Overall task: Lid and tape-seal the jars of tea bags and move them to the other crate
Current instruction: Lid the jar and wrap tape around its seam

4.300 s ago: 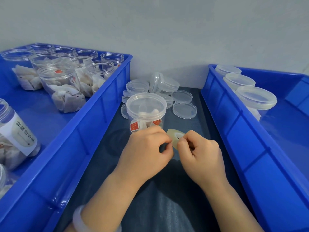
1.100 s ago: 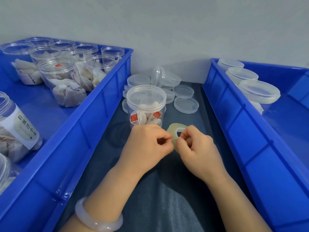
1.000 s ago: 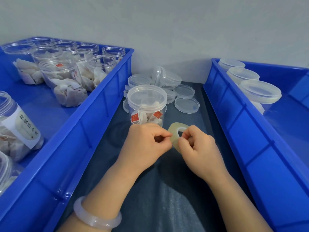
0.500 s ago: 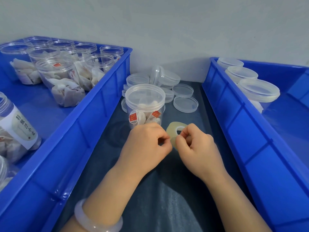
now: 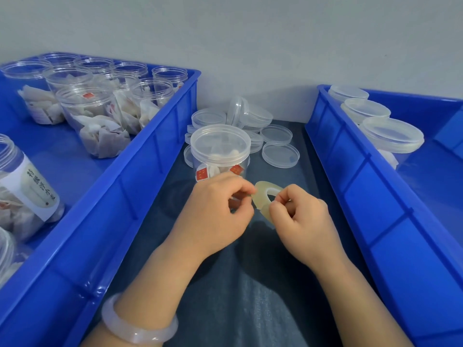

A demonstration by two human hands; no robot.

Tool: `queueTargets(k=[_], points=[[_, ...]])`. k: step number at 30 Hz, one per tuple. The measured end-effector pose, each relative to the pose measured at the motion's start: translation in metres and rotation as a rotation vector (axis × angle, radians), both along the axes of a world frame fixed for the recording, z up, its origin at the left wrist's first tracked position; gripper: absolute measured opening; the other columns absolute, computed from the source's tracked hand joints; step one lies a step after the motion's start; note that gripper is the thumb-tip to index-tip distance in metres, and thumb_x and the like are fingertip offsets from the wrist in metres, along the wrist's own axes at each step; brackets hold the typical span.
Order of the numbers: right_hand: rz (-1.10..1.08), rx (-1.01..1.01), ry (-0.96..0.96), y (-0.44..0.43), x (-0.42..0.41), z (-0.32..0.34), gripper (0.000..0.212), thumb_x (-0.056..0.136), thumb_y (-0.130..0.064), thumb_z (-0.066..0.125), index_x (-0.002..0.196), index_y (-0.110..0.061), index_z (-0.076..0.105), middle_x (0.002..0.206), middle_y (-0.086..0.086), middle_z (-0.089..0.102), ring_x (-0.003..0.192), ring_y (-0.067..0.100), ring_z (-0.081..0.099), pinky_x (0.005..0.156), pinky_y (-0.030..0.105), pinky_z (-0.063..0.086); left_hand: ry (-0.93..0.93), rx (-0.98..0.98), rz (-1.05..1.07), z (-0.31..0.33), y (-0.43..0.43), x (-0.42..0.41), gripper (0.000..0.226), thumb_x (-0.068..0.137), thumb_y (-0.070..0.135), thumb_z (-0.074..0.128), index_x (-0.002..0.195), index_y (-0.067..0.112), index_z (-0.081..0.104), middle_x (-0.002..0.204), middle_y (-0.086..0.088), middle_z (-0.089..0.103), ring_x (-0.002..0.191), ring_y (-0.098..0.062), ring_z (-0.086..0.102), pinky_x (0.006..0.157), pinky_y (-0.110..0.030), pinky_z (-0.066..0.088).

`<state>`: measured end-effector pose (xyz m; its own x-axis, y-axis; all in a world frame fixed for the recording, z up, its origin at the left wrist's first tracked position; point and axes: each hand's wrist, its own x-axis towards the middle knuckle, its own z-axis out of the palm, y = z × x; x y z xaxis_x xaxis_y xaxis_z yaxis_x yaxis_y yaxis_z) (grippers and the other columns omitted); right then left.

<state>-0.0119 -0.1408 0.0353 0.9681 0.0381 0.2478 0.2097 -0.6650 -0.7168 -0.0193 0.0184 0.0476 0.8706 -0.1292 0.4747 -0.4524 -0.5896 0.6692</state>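
**Hunting for the tape end**

The left thumb and forefinger (image 5: 246,195) are pinched together at the near edge of the tape roll (image 5: 263,197), seemingly on the loose end, though I can't tell whether any tape has lifted. The right fingers (image 5: 278,205) curl round the roll's other side and clamp it. The left hand (image 5: 215,214) and the right hand (image 5: 300,221) sit close together, low over the dark cloth (image 5: 238,296).

The jar (image 5: 220,151) stands just behind the left hand with its lid on, between the left crate (image 5: 150,156) and the right crate (image 5: 350,171); I see no tape on it yet.

To my eye, the step goes best if the right hand keeps the roll firm and turns it slowly while a left nail finds the edge. Peel it flat and straight, so the strip doesn't split or fold back on itself, then draw enough to cross the lid seam.

Against 4.3 s ago, little has changed. The roll has turned so its hole shows more, the pinch is in the same spot, the jar hasn't moved, and no strip is visibly drawn.
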Motion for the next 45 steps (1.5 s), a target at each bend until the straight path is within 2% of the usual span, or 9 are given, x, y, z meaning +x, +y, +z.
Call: queueTargets(k=[3,13,17,21,26,31,36,41,45], points=[[0.021,0.009,0.001,-0.004,0.0,0.001,0.018,0.067,-0.039,0.041,0.065,-0.023,0.048,0.045,-0.013,0.051,0.045,0.009,0.043,0.049,0.026,0.033,0.026,0.02,-0.116,0.0,0.001,0.001,0.03,0.074,0.007,0.079,0.103,0.016,0.075,0.101,0.006,0.067,0.094,-0.003,0.059,0.081,-0.012,0.048],[0.048,-0.037,0.016,-0.005,-0.001,0.001,0.014,0.078,-0.033,0.049,0.068,-0.023,0.049,0.049,-0.016,0.054,0.047,0.006,0.046,0.049,0.025,0.032,-0.107,0.13,-0.066,-0.004,0.002,0.001,0.02,0.075,0.003,0.077,0.094,0.011,0.077,0.097,-0.002,0.074,0.095,-0.008,0.06,0.083,-0.017,0.048],[0.024,-0.033,0.026,-0.001,-0.002,0.002,0.019,0.071,-0.04,0.041,0.069,-0.023,0.049,0.051,-0.018,0.054,0.05,0.005,0.046,0.049,0.025,0.031,-0.12,0.047,0.022,-0.01,-0.008,0.0,0.015,0.07,0.004,0.073,0.084,0.007,0.078,0.09,-0.003,0.075,0.084,-0.007,0.066,0.072,-0.024,0.053],[0.001,-0.037,0.035,-0.002,-0.002,0.002,0.024,0.069,-0.045,0.038,0.069,-0.023,0.048,0.055,-0.022,0.055,0.054,0.004,0.048,0.05,0.026,0.031,-0.1,-0.018,0.075,-0.014,-0.013,-0.001,0.012,0.068,0.001,0.075,0.077,0.007,0.078,0.087,-0.001,0.075,0.087,-0.004,0.064,0.07,-0.024,0.053],[0.016,-0.007,0.212,-0.003,0.0,0.003,0.021,0.071,-0.042,0.044,0.07,-0.023,0.054,0.058,-0.01,0.065,0.055,0.01,0.059,0.058,0.035,0.05,-0.056,-0.056,0.046,-0.016,-0.012,0.001,0.017,0.071,-0.001,0.076,0.085,0.008,0.078,0.092,-0.001,0.075,0.09,-0.001,0.064,0.078,-0.011,0.051],[0.07,-0.032,0.312,-0.003,0.003,0.002,0.029,0.088,-0.026,0.04,0.065,-0.014,0.052,0.053,0.001,0.063,0.049,0.017,0.062,0.064,0.043,0.054,-0.069,0.016,-0.019,-0.017,-0.014,0.0,0.014,0.071,0.0,0.074,0.082,0.007,0.078,0.09,-0.002,0.075,0.091,-0.003,0.063,0.079,-0.013,0.05],[0.105,-0.029,0.317,0.0,0.002,0.0,0.033,0.093,-0.029,0.034,0.07,-0.011,0.05,0.055,0.003,0.062,0.05,0.02,0.055,0.064,0.043,0.052,-0.127,0.056,-0.004,-0.013,-0.012,-0.002,0.015,0.072,0.012,0.067,0.081,0.013,0.078,0.074,0.001,0.073,0.065,-0.009,0.066,0.064,-0.026,0.052],[0.12,-0.106,0.22,0.002,-0.001,0.003,0.038,0.094,-0.033,0.031,0.065,-0.015,0.046,0.062,-0.001,0.055,0.065,0.022,0.054,0.07,0.042,0.049,-0.16,0.06,-0.001,-0.013,-0.011,0.0,0.007,0.071,0.011,0.07,0.072,0.01,0.076,0.067,0.001,0.07,0.063,-0.011,0.065,0.06,-0.029,0.052],[0.135,-0.089,0.168,0.003,-0.004,0.004,0.037,0.097,-0.031,0.032,0.064,-0.017,0.042,0.06,-0.003,0.05,0.064,0.019,0.051,0.067,0.039,0.045,-0.206,0.052,0.01,-0.012,-0.01,0.001,0.007,0.069,0.006,0.069,0.07,0.009,0.076,0.066,0.002,0.07,0.061,-0.008,0.061,0.058,-0.026,0.051]])
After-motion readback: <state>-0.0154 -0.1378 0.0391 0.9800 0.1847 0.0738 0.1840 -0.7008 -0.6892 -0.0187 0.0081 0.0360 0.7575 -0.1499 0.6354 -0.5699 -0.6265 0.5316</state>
